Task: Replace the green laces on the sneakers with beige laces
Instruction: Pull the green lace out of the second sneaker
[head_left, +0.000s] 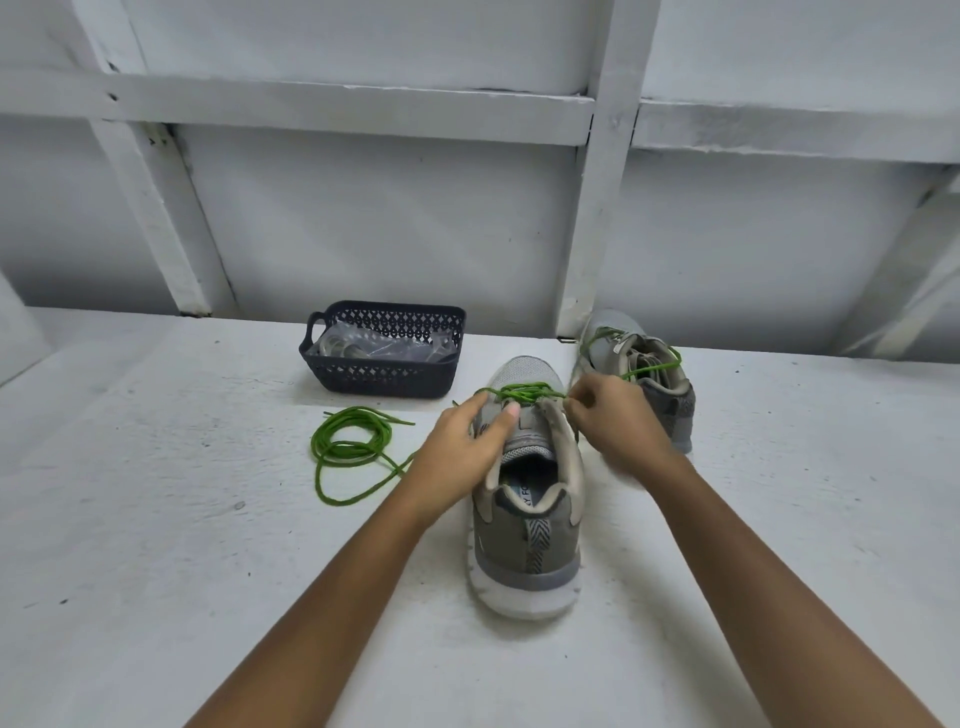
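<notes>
Open white surface (156, 571) lay left and right of the near sneaker (524, 551), while the coiled green lace (349, 447) and dark basket (384, 371) obstructed the far left, and the far sneaker (675, 405) crowded the wall post (597, 208) on the far right.

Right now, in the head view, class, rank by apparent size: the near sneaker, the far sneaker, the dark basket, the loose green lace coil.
1. near sneaker, also nearest the camera.
2. dark basket and far sneaker: look alike; right hand hides part of the sneaker, so unranked.
3. loose green lace coil, smallest.
</notes>
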